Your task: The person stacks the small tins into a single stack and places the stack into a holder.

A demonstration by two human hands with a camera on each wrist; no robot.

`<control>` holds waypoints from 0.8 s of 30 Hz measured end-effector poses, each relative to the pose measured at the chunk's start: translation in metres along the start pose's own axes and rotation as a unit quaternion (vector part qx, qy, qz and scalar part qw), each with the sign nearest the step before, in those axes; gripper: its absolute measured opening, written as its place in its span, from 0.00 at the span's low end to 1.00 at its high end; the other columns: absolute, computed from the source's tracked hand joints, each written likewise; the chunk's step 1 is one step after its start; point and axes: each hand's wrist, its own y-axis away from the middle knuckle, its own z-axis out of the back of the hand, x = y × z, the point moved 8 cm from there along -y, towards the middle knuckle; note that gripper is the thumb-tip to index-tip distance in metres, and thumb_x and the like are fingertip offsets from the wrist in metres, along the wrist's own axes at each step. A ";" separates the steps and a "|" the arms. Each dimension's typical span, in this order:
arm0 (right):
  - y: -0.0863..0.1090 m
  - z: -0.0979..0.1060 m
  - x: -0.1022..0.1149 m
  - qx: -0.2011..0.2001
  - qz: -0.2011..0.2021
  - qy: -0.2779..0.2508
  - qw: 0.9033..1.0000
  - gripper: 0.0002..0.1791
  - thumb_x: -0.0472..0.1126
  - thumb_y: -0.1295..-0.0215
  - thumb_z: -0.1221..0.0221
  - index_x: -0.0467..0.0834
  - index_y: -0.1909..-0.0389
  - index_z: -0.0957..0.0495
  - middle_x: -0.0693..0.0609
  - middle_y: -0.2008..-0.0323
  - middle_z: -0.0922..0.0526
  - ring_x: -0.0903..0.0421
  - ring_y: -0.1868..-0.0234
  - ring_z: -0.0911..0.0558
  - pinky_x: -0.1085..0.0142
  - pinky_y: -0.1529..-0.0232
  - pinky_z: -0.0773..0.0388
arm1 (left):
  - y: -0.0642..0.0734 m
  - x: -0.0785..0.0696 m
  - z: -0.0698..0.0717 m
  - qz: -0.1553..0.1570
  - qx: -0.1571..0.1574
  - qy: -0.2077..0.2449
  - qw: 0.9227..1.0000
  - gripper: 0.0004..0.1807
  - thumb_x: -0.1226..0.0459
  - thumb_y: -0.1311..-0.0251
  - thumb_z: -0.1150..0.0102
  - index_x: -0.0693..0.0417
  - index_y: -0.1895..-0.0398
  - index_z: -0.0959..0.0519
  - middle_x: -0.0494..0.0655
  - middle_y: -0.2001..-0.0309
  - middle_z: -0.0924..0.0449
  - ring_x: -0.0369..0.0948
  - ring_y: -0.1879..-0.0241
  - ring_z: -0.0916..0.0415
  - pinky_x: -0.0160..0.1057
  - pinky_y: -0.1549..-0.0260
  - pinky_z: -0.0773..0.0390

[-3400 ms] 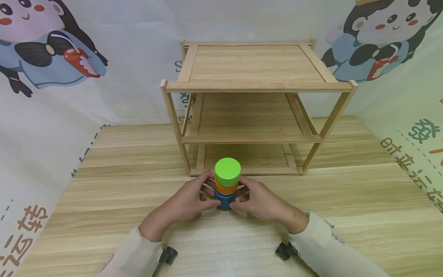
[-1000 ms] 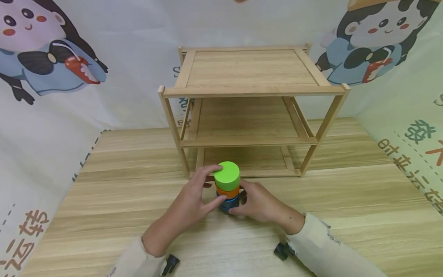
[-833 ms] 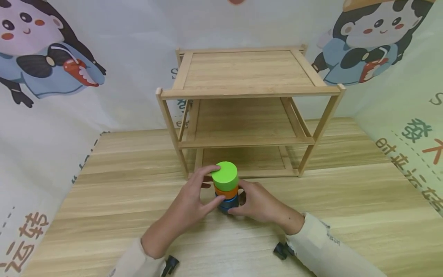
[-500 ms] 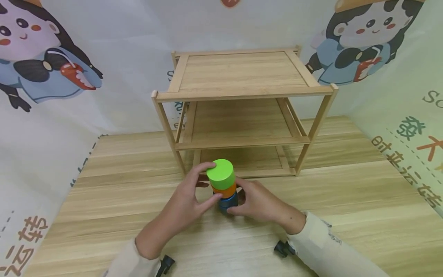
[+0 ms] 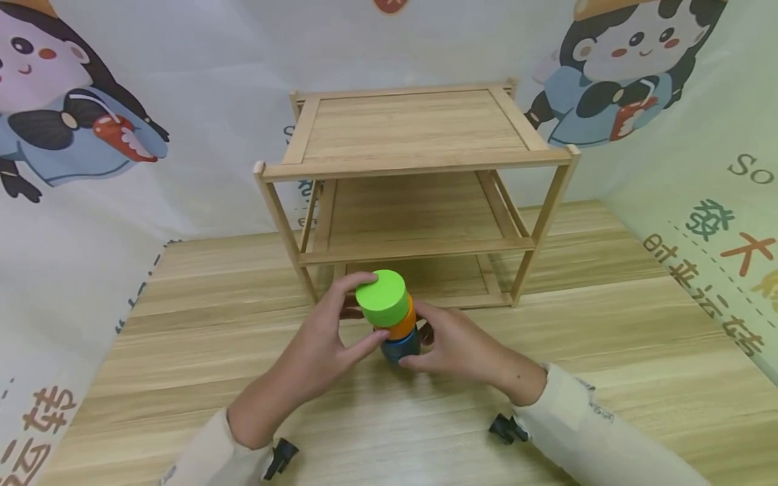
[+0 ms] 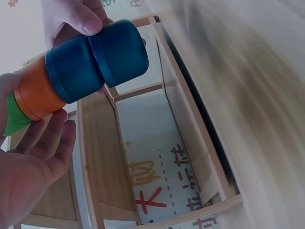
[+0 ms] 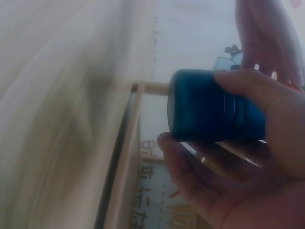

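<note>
An upright stack of round pieces is held between both hands, its top leaning left in the head view. On top is a bright green disc-like piece (image 5: pixel 381 297), below it an orange section (image 5: pixel 402 325), then a dark blue lower part (image 5: pixel 401 347). My left hand (image 5: pixel 313 347) grips the upper end, index finger at the green rim and thumb across the orange. Low on the blue part, my right hand (image 5: pixel 458 347) holds with thumb in front and fingers behind. The left wrist view shows the blue part (image 6: pixel 78 67) in two ringed sections, its bottom clear of the table.
Behind the hands stands a three-tier wooden shelf (image 5: pixel 413 162) on the wood-grain table (image 5: pixel 200 324). A printed cloth (image 5: pixel 225 135) with cartoon figures and characters hangs around the back and sides. Small black wrist cameras (image 5: pixel 509 428) sit at the sleeves.
The left hand has moved from the lower blue part up to the green and orange end. The stack now tilts left at its top. The head view has shifted a little.
</note>
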 end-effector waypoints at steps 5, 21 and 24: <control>0.001 0.007 0.004 0.000 0.002 -0.007 1.000 0.33 0.39 0.46 0.26 0.43 0.39 0.28 0.47 0.49 0.16 0.55 0.55 0.16 0.61 0.53 0.16 | -0.006 -0.006 0.003 0.000 0.009 -0.010 1.000 0.41 0.65 0.43 0.28 0.52 0.30 0.41 0.52 0.37 0.29 0.44 0.47 0.20 0.39 0.49 0.18; 0.003 0.031 0.023 -0.011 0.007 0.003 1.000 0.33 0.39 0.45 0.27 0.43 0.39 0.29 0.47 0.49 0.16 0.55 0.57 0.15 0.63 0.54 0.16 | -0.030 -0.032 0.019 -0.037 0.025 -0.009 0.999 0.41 0.66 0.42 0.29 0.52 0.30 0.42 0.52 0.38 0.28 0.44 0.48 0.19 0.40 0.51 0.17; 0.002 0.036 0.027 -0.011 0.008 0.002 1.000 0.33 0.40 0.44 0.27 0.43 0.39 0.29 0.47 0.49 0.16 0.56 0.57 0.15 0.64 0.54 0.16 | -0.036 -0.038 0.023 -0.047 0.028 -0.013 0.998 0.41 0.66 0.42 0.29 0.52 0.30 0.43 0.52 0.39 0.27 0.45 0.51 0.18 0.41 0.52 0.16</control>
